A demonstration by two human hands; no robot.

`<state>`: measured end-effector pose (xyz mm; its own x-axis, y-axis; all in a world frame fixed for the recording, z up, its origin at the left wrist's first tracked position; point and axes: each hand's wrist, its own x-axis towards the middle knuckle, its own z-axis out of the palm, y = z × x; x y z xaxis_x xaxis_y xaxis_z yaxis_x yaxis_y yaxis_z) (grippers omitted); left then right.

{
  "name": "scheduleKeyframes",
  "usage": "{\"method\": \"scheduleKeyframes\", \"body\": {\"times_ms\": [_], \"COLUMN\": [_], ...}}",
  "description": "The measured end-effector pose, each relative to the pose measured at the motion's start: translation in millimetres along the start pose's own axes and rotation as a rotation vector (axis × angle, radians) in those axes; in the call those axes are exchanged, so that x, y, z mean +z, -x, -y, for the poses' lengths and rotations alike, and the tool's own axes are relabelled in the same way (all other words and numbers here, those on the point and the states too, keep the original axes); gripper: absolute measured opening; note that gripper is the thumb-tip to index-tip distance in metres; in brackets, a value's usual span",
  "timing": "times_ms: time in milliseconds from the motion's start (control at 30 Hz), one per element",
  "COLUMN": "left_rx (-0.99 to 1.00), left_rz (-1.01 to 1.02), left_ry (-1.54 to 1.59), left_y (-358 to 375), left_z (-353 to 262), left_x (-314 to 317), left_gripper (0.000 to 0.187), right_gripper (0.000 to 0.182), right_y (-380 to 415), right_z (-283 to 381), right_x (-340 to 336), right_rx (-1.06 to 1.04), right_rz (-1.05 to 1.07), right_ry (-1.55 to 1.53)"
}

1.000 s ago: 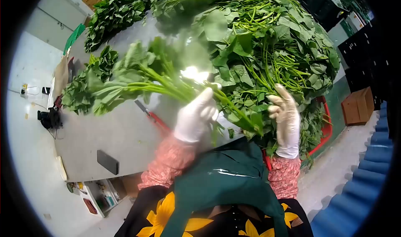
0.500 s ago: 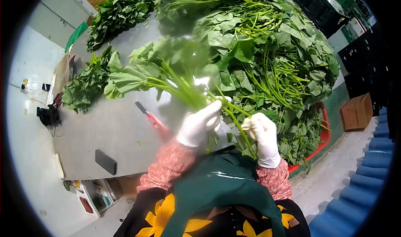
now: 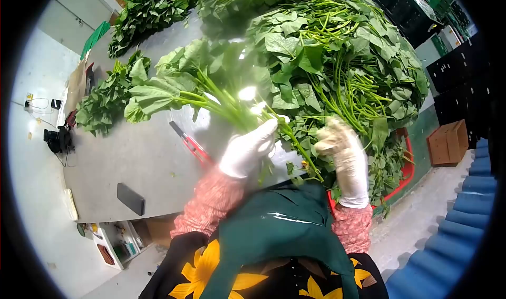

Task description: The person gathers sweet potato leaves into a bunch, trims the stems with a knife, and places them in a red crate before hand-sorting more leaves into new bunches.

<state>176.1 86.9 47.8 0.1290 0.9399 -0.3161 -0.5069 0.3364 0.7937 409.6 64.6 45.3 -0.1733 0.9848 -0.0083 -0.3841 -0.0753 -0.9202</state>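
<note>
Left hand (image 3: 246, 150), in a white glove, is wrapped tight around the stems of a bunch of leafy greens (image 3: 184, 88). The fingers are curled fully round, so it's a proper clamp, not a pinch. The bunch sticks up and to the left of the fist, leaves fanned out above the grey desk (image 3: 137, 157), and a few stem ends poke out down and to the right of the grip.

Right hand (image 3: 340, 141), also gloved, sits just beside those stem ends at the edge of the big heap of greens (image 3: 342, 51). It's blurred, fingers loosely bent and partly spread. I honestly can't tell whether it's got hold of anything or is just touching leaves.

Other stuff on the desk: red-handled scissors (image 3: 190, 143) lying flat just left of the left wrist, a dark phone (image 3: 130, 199) near the front edge, and smaller piles of greens (image 3: 103, 101) further left.
</note>
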Motion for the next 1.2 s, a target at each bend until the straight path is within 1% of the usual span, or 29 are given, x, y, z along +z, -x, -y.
{"method": "scheduleKeyframes", "body": {"times_ms": [33, 100, 133, 167, 233, 267, 300, 367, 400, 433, 500, 533, 567, 633, 667, 700, 733, 767, 800, 833, 867, 933, 967, 1033, 1133, 1167, 1200], "left_rx": [0.012, 0.069, 0.097, 0.125, 0.176, 0.168, 0.123, 0.148, 0.093, 0.07, 0.084, 0.081, 0.095, 0.069, 0.068, -0.1, -0.087, -0.077, -0.149, -0.123, -0.098, 0.127, 0.134, 0.122, 0.138, 0.136, 0.19], "left_rz": [-0.006, 0.049, 0.06, 0.07, 0.077, 0.085, 0.066, 0.153, 0.114, 0.216, 0.247, 0.34, 0.355, 0.411, 0.432, 0.446, 0.441, 0.437, 0.303, 0.411, 0.518, 0.712, 0.728, 0.837, 0.795, 0.782, 0.833], "left_ry": [-0.009, -0.004, 0.006, 0.017, 0.051, 0.031, 0.103, 0.114, 0.174, 0.164, 0.144, 0.168, 0.121, 0.125, 0.119, 0.245, 0.292, 0.337, 0.349, 0.396, 0.439, 0.473, 0.5, 0.686, 0.815, 0.865, 0.862], "left_y": [1.3, 2.8, 3.2, 3.7, 2.5, 1.8, 1.9, 3.7, 7.6, 3.5, 8.3, 6.8, 7.0, 15.8, 14.7, 23.0, 24.5, 26.1, 30.0, 25.2, 15.1, 7.2, 11.3, 0.1, 3.9, 3.7, -3.0], "left_z": [-1.2, -3.6, -5.2, -6.8, -10.8, -11.5, -6.0, -1.5, 1.4, 5.8, 12.4, 13.4, 15.7, 4.4, 8.4, -2.6, 0.1, 3.7, 4.0, 10.6, 21.5, 17.6, 12.1, 24.9, 34.8, 36.4, 38.2], "left_x": [1.9, -2.4, -5.5, -8.7, -13.1, -16.2, -19.0, -15.4, -10.8, -17.1, -8.0, -8.0, -6.5, 4.8, 3.0, 9.9, 9.7, 10.4, 13.6, 6.2, -7.0, -5.5, -3.8, -14.6, -18.1, -20.6, -25.8], "left_gripper": [0.029, 0.03, 0.031, 0.031, 0.033, 0.036, 0.034, 0.033, 0.032, 0.033, 0.037, 0.037, 0.038, 0.04, 0.04, 0.041, 0.04, 0.039, 0.035, 0.032, 0.028, 0.022, 0.022, 0.02, 0.024, 0.026, 0.032], "right_gripper": [0.055, 0.033, 0.023, 0.02, 0.018, 0.018, 0.017, 0.018, 0.018, 0.018, 0.018, 0.016, 0.016, 0.013, 0.013, 0.013, 0.015, 0.018, 0.014, 0.012, 0.012, 0.012, 0.013, 0.014, 0.017, 0.019, 0.018], "right_y": [3.8, 5.2, 6.5, 8.3, 8.8, 8.9, 8.3, 8.8, 8.6, 9.4, 4.9, 8.1, 7.8, 5.7, 5.6, 4.7, 3.3, 6.3, 7.0, 7.5, 8.2, 9.4, 10.3, 12.0, 10.9, 12.0, 13.2], "right_z": [0.4, -7.0, -6.3, -9.7, -18.8, -18.0, -19.3, -20.3, -18.2, -20.3, -23.4, -20.9, -23.1, -32.1, -33.0, -33.1, -32.1, -30.3, -22.3, -13.0, -7.2, -1.2, -1.1, -2.9, 0.2, 3.7, 0.6], "right_x": [14.1, 21.3, 27.4, 30.9, 36.7, 36.9, 35.9, 31.9, 33.5, 32.8, 33.5, 34.2, 35.2, 34.2, 34.2, 34.5, 38.9, 41.1, 47.3, 53.7, 56.5, 62.2, 66.5, 71.4, 71.1, 68.9, 65.3], "right_rx": [0.067, 0.16, 0.22, 0.179, -0.06, -0.066, -0.11, -0.167, -0.208, -0.235, -0.387, -0.32, -0.322, -0.436, -0.5, -0.566, -0.627, -0.619, -0.581, -0.542, -0.536, -0.525, -0.497, -0.456, -0.409, -0.353, -0.334], "right_rz": [0.07, 0.323, 0.29, 0.187, -0.002, -0.037, -0.06, -0.078, -0.086, -0.1, -0.091, -0.097, -0.097, -0.076, -0.047, -0.017, 0.004, 0.03, 0.065, 0.094, 0.15, 0.25, 0.26, 0.238, 0.269, 0.318, 0.329], "right_ry": [0.383, 0.666, 0.63, 0.632, 0.608, 0.631, 0.654, 0.673, 0.676, 0.671, 0.708, 0.731, 0.711, 0.772, 0.953, 1.133, 1.307, 1.485, 1.5, 1.516, 1.443, 1.282, 1.12, 0.967, 0.895, 0.923, 0.869]}}
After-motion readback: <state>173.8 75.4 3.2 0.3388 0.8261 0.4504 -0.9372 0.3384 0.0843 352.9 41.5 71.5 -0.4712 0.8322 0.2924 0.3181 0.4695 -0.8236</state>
